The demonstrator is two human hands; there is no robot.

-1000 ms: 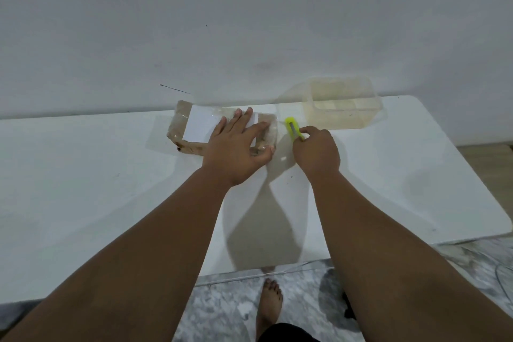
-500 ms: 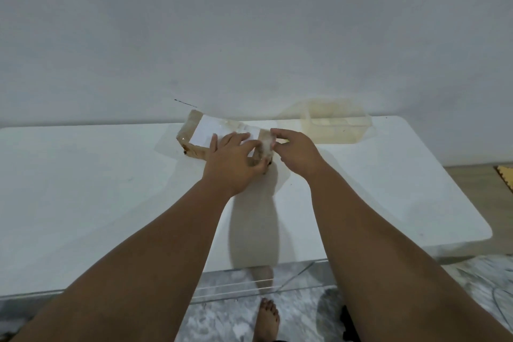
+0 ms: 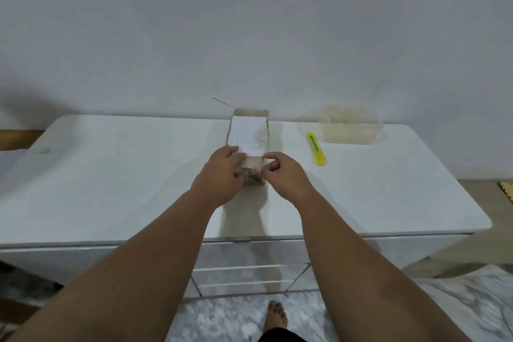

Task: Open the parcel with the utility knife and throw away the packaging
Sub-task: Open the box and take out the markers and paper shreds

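Gripping parcel point(image 3: 248, 133) near end | left hand point(image 3: 219, 176) fingers curled round it | right hand point(image 3: 287, 179) fingers pinching it | utility knife point(image 3: 316, 149) apart

We read the parcel point(image 3: 251, 113) as matt brown cardboard, label point(image 3: 247, 134) white paper. Table point(image 3: 125, 175): smooth, glossy white. Utility knife point(image 3: 316, 153): yellow plastic. Container point(image 3: 351, 130): translucent yellowish plastic. Floor point(image 3: 238, 319): marble-look tile.
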